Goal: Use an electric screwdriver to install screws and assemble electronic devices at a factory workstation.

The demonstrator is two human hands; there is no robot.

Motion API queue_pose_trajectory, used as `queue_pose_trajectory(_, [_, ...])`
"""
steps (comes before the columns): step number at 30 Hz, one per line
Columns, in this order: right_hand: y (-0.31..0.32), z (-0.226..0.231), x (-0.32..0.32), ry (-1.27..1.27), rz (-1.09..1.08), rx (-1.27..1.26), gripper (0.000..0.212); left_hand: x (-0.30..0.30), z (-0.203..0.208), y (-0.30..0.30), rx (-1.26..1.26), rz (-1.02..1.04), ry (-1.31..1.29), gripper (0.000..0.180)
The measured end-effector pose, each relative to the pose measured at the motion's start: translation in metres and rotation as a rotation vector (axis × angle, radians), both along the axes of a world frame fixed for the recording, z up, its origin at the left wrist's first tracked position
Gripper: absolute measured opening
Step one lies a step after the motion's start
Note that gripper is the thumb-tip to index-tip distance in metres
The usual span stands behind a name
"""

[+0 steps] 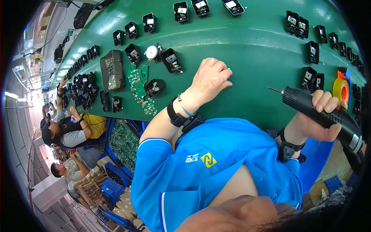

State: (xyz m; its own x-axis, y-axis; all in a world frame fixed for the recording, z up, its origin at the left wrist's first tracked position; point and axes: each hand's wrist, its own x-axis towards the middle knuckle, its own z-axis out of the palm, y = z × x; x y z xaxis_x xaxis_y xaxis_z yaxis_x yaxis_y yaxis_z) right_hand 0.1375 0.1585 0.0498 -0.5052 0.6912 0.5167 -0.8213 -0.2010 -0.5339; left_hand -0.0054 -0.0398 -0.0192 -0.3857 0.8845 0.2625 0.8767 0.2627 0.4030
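Head view: right hand [309,125] grasps a matte-black cylindrical screwdriver [307,103]; left hand [208,79] curls loosely, contents unclear.

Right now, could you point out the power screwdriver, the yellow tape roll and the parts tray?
Power screwdriver [309,106], head view: on its black body.
Yellow tape roll [337,90], head view: on its yellow side.
Parts tray [119,70], head view: on its right-hand wall.

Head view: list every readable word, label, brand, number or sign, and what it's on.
Blue shirt: small white lettering beside a yellow diamond-like mark on the chest; wording not copied here.
Electric screwdriver: pale label near its rear end, too small to read.
Black boxes: white patches inside, no print readable.
Co-worker's dark vest: small pale mark, too blurred to read.
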Motion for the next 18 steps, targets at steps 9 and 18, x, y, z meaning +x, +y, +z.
queue_pose_trajectory(9, [-0.007, -0.002, 0.003, -0.044, -0.079, 0.093, 0.042, -0.003, -0.014, -0.001, 0.045, -0.053, 0.057, 0.007])
queue_pose_trajectory(18, [0.015, -0.006, 0.024, -0.071, -0.199, 0.093, 0.041, -0.008, -0.003, 0.025, 0.147, -0.021, -0.049, 0.010])
